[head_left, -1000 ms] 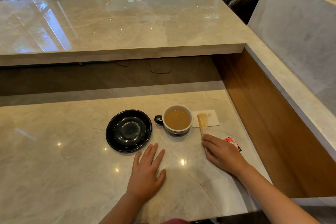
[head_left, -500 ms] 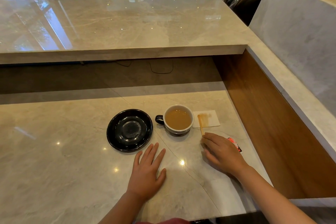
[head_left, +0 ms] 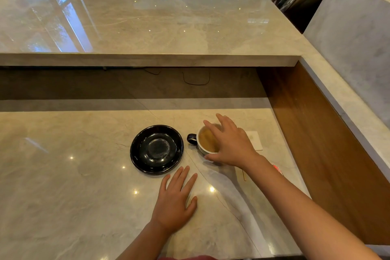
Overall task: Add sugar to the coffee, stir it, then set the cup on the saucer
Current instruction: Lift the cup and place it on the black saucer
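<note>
On glossy marble counter (head_left: 63, 175), saucer (head_left: 156, 149)

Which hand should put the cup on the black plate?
The right hand: it is spread over the cup already. The left hand lies flat on the counter, nearer the saucer than the cup.

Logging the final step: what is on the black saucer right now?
Nothing: the black saucer shows only its bare, glossy well. The cup of coffee stands beside it on the counter, with the right hand spread over its rim, hiding part of the cup.
</note>
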